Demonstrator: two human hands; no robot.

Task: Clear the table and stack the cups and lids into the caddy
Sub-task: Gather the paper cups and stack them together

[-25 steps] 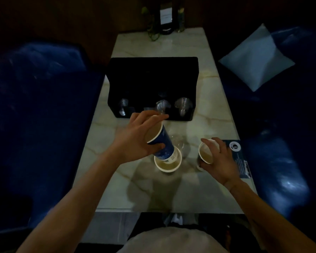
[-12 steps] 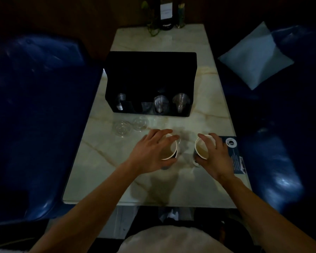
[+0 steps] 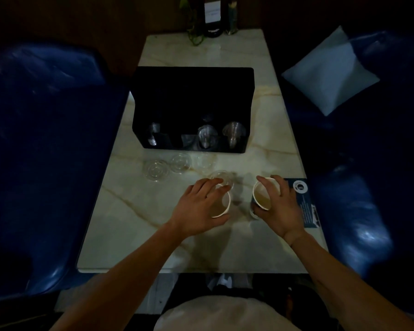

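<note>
You sat at the near short edge of a pale marble table, both bare forearms reaching over it, with dark blue seats close along both long sides. The stretch of tabletop between that near edge and your hands lay bare.

Your left hand curled over the rim of a paper cup standing just right of the table's middle, fingers draped across its mouth and thumb along its near side, grasping it. Your right hand wrapped round a second paper cup, which leaned with its mouth tipped toward the left; the thumb sat at its base and the fingers on its far rim, a firm hold. The two cups stood apart, with a strip of marble between them. A dark printed card lay partly under your right hand, near the table's right edge.

Just beyond your left fingertips lay a clear plastic lid, and three more clear lids spread in a loose row farther left, none touching your hands.

Past them the black caddy stood across the table's width, its open slots facing you and holding clear cups. Open marble ran on behind it to bottles at the far edge. A pale cushion rested on the right seat.
</note>
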